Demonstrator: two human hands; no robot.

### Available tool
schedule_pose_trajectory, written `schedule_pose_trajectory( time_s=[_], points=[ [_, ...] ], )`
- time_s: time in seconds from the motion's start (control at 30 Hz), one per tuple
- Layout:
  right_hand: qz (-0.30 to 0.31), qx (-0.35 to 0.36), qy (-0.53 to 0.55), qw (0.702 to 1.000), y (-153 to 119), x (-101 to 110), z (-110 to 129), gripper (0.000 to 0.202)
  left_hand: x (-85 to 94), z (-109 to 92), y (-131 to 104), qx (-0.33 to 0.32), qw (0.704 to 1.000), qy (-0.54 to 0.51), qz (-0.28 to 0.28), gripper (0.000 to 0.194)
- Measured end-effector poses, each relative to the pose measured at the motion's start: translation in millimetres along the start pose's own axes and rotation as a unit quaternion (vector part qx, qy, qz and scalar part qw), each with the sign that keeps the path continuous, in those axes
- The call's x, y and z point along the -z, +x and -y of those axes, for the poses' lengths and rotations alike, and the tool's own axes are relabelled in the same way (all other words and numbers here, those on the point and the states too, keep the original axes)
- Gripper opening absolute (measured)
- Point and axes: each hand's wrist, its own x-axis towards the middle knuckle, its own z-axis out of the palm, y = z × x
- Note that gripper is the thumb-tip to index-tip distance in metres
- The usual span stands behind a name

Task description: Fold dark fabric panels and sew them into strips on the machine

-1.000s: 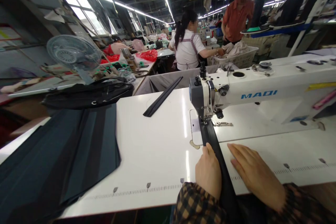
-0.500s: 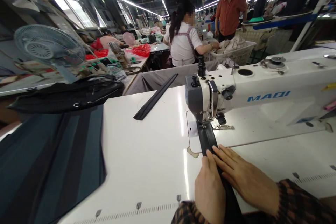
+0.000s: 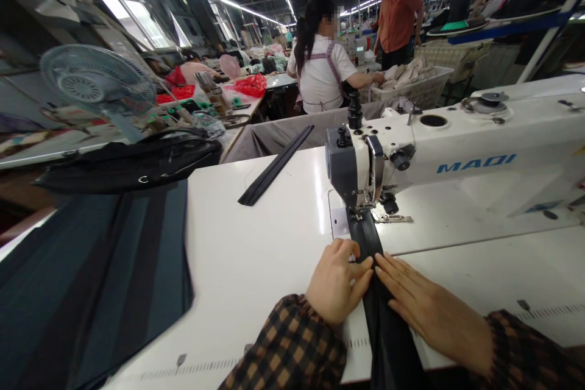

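A black fabric strip (image 3: pixel 381 317) with a lengthwise seam runs from the table's near edge up under the presser foot (image 3: pixel 358 213) of a white sewing machine (image 3: pixel 457 146). On the strip's left edge, my left hand (image 3: pixel 336 277) has its fingers curled and its thumb and fingertips pinching the cloth. My right hand (image 3: pixel 429 311) lies flat along the right side, fingers stretched out and fingertips resting on the strip. The fingertips of both hands nearly meet over the seam, a short way in front of the foot.
Another narrow black strip (image 3: pixel 276 164) lies on the white tabletop (image 3: pixel 256 256). Dark panels (image 3: pixel 137 268) and a black bag-like piece (image 3: pixel 132 161) cover the left side, near a fan (image 3: pixel 91 82). Beyond the machine, one person (image 3: pixel 320 67) reaches to a basket (image 3: pixel 420 91); another (image 3: pixel 397 18) stands.
My left hand has moved up and left off the top of the strip and now pinches its left edge. My right hand stays nearly in place. The view has shifted slightly.
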Motion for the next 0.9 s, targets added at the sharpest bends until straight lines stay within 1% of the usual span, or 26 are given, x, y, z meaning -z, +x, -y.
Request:
schedule_pose_trajectory(
  time_s=[0.07, 0.1, 0.2, 0.33, 0.43, 0.53, 0.63, 0.77, 0.83, 0.9],
  points=[
    [-0.009, -0.003, 0.005, 1.0, 0, 1, 1, 0.046, -2.7, 9, -2, -0.041, 0.999, -0.003, -0.024, 0.027],
    [-0.011, -0.006, 0.005, 1.0, 0, 1, 1, 0.046, -5.7, 11, -4, -0.046, 0.999, -0.004, -0.026, 0.029],
    [-0.007, -0.012, 0.001, 1.0, 0, 1, 3, 0.047, -15.0, 12, -9, -0.041, 0.999, -0.002, -0.013, 0.034],
    [0.005, -0.023, -0.016, 1.0, 2, 0, 4, 0.045, -20.8, 7, -8, -0.032, 0.999, 0.019, -0.004, 0.035],
    [0.007, -0.031, -0.028, 0.999, 6, -2, 5, 0.044, -25.4, 2, -1, -0.005, 0.999, 0.053, -0.008, 0.035],
    [-0.01, -0.048, -0.028, 0.998, 10, -6, 6, 0.044, -32.3, -5, 7, 0.039, 0.994, 0.099, -0.007, 0.038],
    [-0.022, -0.058, -0.028, 0.998, 14, -11, 5, 0.043, -37.4, -13, 14, 0.075, 0.987, 0.144, 0.02, 0.041],
    [-0.013, -0.071, -0.043, 0.996, 18, -15, 3, 0.042, -38.8, -18, 22, 0.11, 0.978, 0.174, 0.045, 0.045],
    [-0.012, -0.078, -0.046, 0.996, 23, -16, 0, 0.041, -38.8, -18, 27, 0.118, 0.975, 0.183, 0.052, 0.045],
    [-0.014, -0.081, -0.045, 0.996, 28, -17, -2, 0.041, -38.4, -17, 32, 0.11, 0.973, 0.196, 0.057, 0.045]
  ],
)
